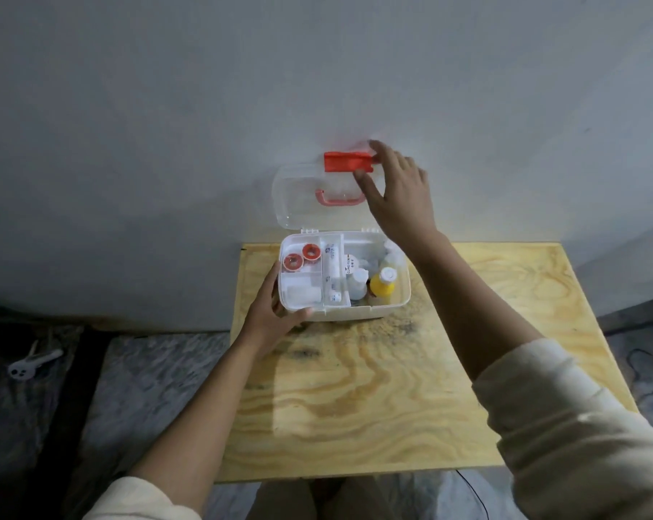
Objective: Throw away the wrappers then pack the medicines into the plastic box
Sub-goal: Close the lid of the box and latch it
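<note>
A white plastic box (358, 313) stands at the far edge of the wooden table (392, 388). Its clear lid (298, 197) is raised against the wall, with a red latch (347, 161) on top and a red handle (340, 198). Inside lie two red tape rolls (300, 257), a white tube (332, 268), a yellow bottle (383, 285) and white bottles (357, 283). My right hand (400, 185) is at the lid's top right corner, fingers spread, fingertips touching the latch. My left hand (272, 313) holds the box's near left corner.
A grey wall rises right behind the box. A white plug with cable (28, 365) lies on the floor at the left. A dark cable (644, 373) lies on the floor to the right of the table.
</note>
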